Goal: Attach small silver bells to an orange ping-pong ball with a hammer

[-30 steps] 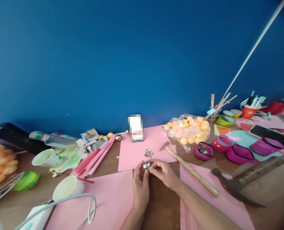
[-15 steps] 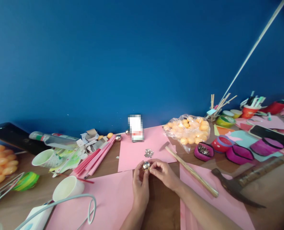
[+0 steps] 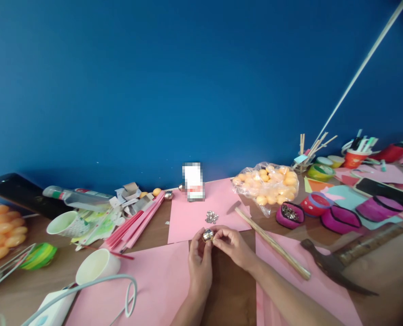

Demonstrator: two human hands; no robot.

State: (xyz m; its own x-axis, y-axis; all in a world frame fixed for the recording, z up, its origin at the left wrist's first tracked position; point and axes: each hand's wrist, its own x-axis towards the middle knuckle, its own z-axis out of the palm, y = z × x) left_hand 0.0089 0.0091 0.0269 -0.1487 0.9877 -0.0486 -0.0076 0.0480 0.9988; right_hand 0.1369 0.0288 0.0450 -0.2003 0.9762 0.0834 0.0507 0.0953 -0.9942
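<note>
A small ball with a shiny silver surface is in my left hand, whose fingers and thumb are closed around it. My right hand is at the ball's right side, thumb and forefinger pinched together against its edge. Anything between those two fingertips is too small to make out. Just beyond my hands, a loose pile of small shiny silver pieces, resembling thumbtacks, lies on a pink sheet. Another silvery ball rests farther back, left of that sheet.
Right of my hands lie a wooden stick-handled tool and a claw hammer. A clear bag of orange balls sits behind them, near purple containers. At left are a white cup, a looping cable and pink strips.
Almost nothing differs. Both hands keep the same hold at the silver ball, and the whole view has shifted very slightly.
</note>
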